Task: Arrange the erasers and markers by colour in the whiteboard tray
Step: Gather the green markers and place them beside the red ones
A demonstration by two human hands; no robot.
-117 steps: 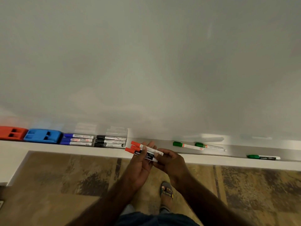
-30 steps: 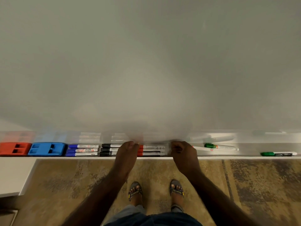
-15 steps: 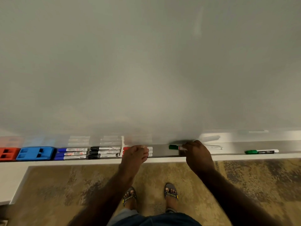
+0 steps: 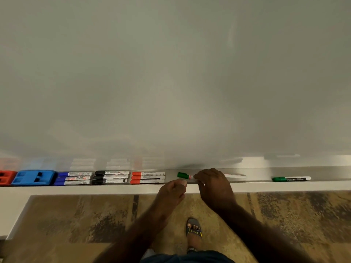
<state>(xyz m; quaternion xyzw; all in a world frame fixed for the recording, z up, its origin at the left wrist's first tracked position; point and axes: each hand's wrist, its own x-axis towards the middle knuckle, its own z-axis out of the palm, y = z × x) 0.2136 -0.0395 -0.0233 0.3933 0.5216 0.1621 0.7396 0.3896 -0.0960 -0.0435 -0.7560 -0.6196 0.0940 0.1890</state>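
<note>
The whiteboard tray (image 4: pixel 254 184) runs across the view. From the left it holds a red eraser (image 4: pixel 5 177), a blue eraser (image 4: pixel 33 177), three blue markers (image 4: pixel 74 178), three black markers (image 4: pixel 111 177) and three red markers (image 4: pixel 148 177). My right hand (image 4: pixel 212 182) covers and grips a green-capped marker (image 4: pixel 183 175) in the tray; the end of another marker (image 4: pixel 236 175) sticks out to its right. My left hand (image 4: pixel 173 190) is curled at the tray's front edge, just below the green cap, holding nothing I can see. A third green marker (image 4: pixel 290 179) lies far right.
The whiteboard (image 4: pixel 171 82) fills the upper view and faintly reflects the tray's contents. Below the tray is a mottled brown floor (image 4: pixel 76 221), with my sandalled foot (image 4: pixel 193 232) under my hands. A white ledge (image 4: pixel 13 205) borders the lower left.
The red markers went from both hands into the tray beside the black ones. My right hand shifted right onto a green marker; my left hand left the red markers and followed rightward.
</note>
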